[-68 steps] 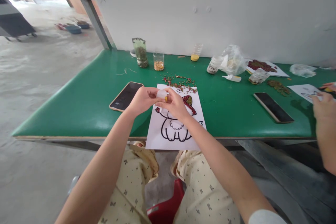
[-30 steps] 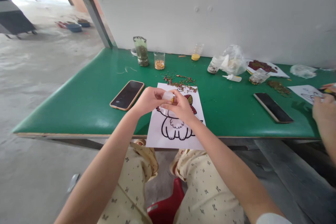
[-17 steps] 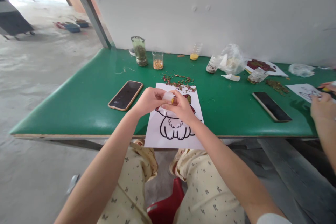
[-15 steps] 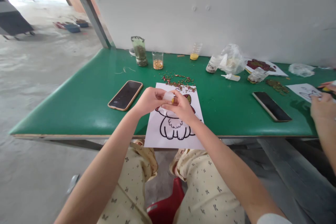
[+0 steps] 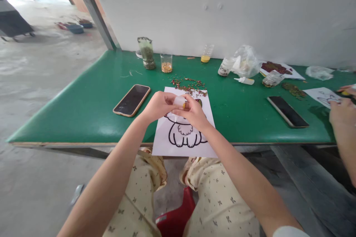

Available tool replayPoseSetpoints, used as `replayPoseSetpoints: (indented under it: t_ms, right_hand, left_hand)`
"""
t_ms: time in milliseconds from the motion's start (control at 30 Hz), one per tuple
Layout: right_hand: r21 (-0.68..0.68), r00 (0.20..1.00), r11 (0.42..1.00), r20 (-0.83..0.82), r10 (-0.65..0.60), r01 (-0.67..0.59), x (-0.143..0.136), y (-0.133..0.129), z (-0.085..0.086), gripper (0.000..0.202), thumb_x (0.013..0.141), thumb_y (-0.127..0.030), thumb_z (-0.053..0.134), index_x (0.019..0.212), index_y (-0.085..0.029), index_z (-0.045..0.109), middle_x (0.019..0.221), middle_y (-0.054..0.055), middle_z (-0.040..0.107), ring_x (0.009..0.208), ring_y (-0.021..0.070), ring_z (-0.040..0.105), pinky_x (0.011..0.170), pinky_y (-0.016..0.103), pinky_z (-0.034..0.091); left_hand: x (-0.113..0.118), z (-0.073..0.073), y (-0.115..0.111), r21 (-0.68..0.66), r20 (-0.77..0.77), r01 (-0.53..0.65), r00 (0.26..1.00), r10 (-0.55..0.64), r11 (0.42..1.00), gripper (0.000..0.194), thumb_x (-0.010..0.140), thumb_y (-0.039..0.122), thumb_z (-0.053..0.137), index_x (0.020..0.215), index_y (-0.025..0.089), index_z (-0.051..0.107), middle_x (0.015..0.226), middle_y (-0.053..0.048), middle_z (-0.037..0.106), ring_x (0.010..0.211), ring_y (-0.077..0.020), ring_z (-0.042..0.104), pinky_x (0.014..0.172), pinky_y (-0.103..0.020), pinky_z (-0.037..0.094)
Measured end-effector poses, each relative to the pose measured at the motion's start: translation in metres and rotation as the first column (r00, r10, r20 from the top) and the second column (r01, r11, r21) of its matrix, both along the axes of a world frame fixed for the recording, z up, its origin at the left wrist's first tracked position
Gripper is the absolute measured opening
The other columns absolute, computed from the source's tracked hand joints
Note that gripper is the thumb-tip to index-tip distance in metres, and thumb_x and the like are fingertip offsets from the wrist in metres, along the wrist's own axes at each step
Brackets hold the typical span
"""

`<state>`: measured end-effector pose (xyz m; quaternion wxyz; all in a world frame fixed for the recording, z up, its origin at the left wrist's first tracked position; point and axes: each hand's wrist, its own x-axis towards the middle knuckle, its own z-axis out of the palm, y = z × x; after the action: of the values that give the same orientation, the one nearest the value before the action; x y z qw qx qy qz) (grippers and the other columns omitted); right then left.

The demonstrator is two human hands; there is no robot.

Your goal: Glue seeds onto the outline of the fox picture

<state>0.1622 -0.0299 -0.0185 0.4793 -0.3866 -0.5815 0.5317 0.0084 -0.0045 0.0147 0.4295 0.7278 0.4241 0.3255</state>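
Both hands meet over the upper part of a paper sheet [image 5: 164,144] printed with a cartoon animal in black outline. Between them is a small white glue bottle [image 5: 179,101] with a bit of yellow at its right end. My left hand [image 5: 158,106] is closed round the bottle from the left. From the right, my right hand [image 5: 193,113] pinches it near the yellow end. The hands cover much of the animal's head; one ear [image 5: 199,102] shows dark red and green filling. Loose red and green grains [image 5: 190,86] lie at the sheet's top edge.
Left of the sheet lies a phone [image 5: 132,100]. Behind stand a green container [image 5: 147,53], a cup of yellow grains [image 5: 166,63] and a cut bottle [image 5: 205,57]. Another glue bottle [image 5: 244,80] and a second phone [image 5: 287,112] are rightward. Another person's hand [image 5: 342,114] works at far right.
My hands keep the same hold on the glue bottle, and the view has shifted very slightly. Nothing else has visibly moved.
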Motion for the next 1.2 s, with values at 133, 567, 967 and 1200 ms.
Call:
replayPoseSetpoints:
  t_ms: [133,567,967,1200]
  right_hand:
    - [-0.002,1.000,1.000,-0.018,0.007,-0.007,-0.0002,-0.0001,0.0024,0.044,0.060,-0.035,0.080,0.088,-0.023,0.049,0.075,-0.004,0.057,0.070,0.0133,0.057,0.065,0.028,0.047]
    - [0.074,0.999,0.997,0.043,-0.010,0.007,-0.0001,0.0054,0.0000,0.042,0.062,-0.034,0.079,0.091,-0.024,0.050,0.079,-0.003,0.059,0.072,0.0141,0.058,0.066,0.030,0.048]
    - [0.091,0.999,0.996,0.046,-0.016,0.012,-0.0006,0.0069,-0.0012,0.041,0.062,-0.032,0.079,0.090,-0.024,0.051,0.079,-0.004,0.059,0.071,0.0134,0.057,0.065,0.028,0.046]
    - [0.062,0.998,0.998,0.058,-0.023,0.019,-0.0006,0.0063,-0.0021,0.043,0.061,-0.035,0.080,0.090,-0.024,0.051,0.082,-0.002,0.059,0.076,0.0157,0.058,0.067,0.030,0.048]
  left_hand:
    - [0.0007,0.0026,-0.0014,0.001,-0.003,-0.029,1.000,0.029,1.000,0.018,0.064,0.024,0.069,0.075,0.010,0.070,0.066,-0.004,0.065,0.056,-0.0101,0.054,0.049,-0.019,0.039]
    - [-0.0019,-0.0024,0.0018,0.022,0.042,0.008,0.999,-0.009,1.000,0.020,0.068,0.028,0.070,0.077,0.009,0.069,0.069,-0.005,0.066,0.058,-0.0105,0.056,0.053,-0.021,0.042]
    - [-0.0036,-0.0071,0.0052,0.054,0.033,0.009,0.999,-0.011,0.998,0.018,0.069,0.027,0.069,0.079,0.011,0.070,0.068,-0.005,0.066,0.057,-0.0108,0.057,0.050,-0.020,0.041]
    - [-0.0037,-0.0061,0.0036,0.038,0.022,0.006,1.000,-0.007,0.999,0.018,0.069,0.027,0.070,0.075,0.011,0.069,0.066,-0.004,0.065,0.056,-0.0101,0.055,0.048,-0.020,0.039]
